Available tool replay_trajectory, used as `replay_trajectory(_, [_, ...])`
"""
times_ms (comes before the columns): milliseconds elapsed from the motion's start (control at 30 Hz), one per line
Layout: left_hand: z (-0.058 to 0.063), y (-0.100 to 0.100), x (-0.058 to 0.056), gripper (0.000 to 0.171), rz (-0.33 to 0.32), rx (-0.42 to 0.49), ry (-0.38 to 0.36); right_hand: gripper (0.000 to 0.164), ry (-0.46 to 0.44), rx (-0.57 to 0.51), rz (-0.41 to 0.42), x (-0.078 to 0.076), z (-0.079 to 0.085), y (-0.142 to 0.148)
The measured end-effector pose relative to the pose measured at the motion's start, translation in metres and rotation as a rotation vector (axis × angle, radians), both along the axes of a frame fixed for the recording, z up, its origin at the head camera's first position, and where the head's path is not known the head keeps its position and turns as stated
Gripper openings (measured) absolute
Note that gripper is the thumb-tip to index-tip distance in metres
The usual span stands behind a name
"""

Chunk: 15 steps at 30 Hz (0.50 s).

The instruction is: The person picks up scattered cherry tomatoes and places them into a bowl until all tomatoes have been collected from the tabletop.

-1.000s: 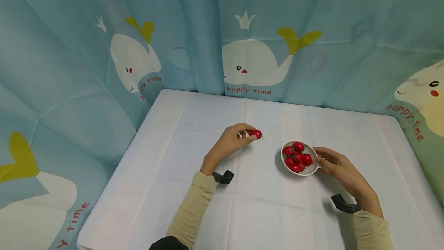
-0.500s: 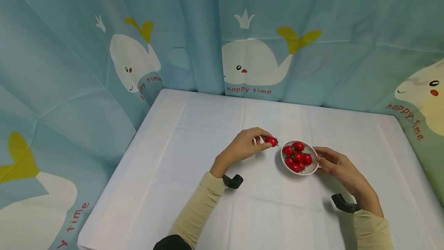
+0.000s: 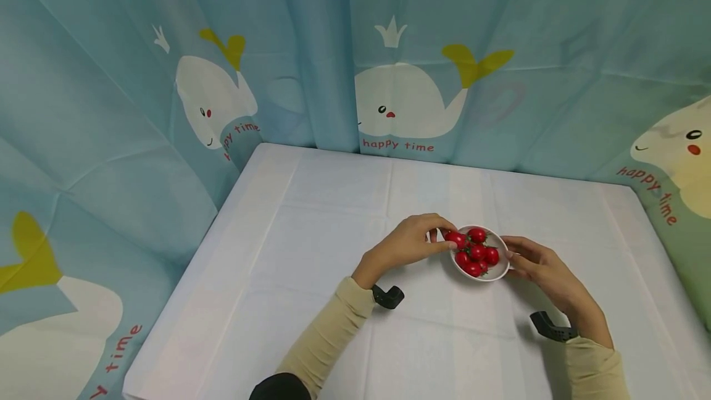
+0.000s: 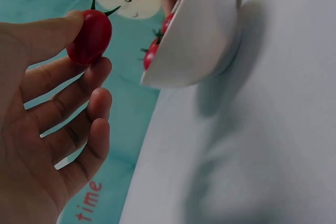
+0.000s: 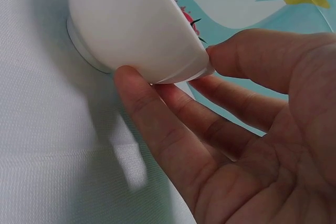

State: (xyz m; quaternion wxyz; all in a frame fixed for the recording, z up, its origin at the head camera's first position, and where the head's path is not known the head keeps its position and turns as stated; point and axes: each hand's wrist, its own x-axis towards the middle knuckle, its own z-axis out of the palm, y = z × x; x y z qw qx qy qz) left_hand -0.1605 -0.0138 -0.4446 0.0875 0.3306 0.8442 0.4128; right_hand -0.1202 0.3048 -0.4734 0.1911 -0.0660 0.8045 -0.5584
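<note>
My left hand [image 3: 413, 241] pinches a red cherry tomato [image 4: 92, 38] with a green stem between thumb and forefinger. In the head view this tomato overlaps the left rim of a small white bowl [image 4: 197, 35], and the left wrist view shows it apart from the bowl's wall. Several more cherry tomatoes [image 3: 478, 252] lie inside the bowl. From the right side, my right hand [image 3: 541, 264] holds the bowl, thumb at the rim and other fingers against the outside, as the right wrist view shows. The bowl stands upright on the white cloth.
A white cloth covers the table [image 3: 333, 202]. Blue curtains [image 3: 311, 79] with white whale prints hang behind and at the left of it. Each wrist wears a black camera mount [image 3: 389, 297].
My left hand has moved right and slightly toward me with the cherry tomato, from beside the bowl to its left rim. My right hand and the bowl have stayed in place.
</note>
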Motion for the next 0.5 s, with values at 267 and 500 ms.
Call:
replay_trajectory(267, [-0.004,0.013,0.005,0.032,-0.028,-0.047,0.002,0.056,-0.002,0.004,0.0,0.0,0.0,0.0])
replay_trajectory(500, [-0.01,0.023,0.007,0.032,-0.059,-0.148,0.048,0.055,0.003,0.001,0.004,0.0,0.0,0.0])
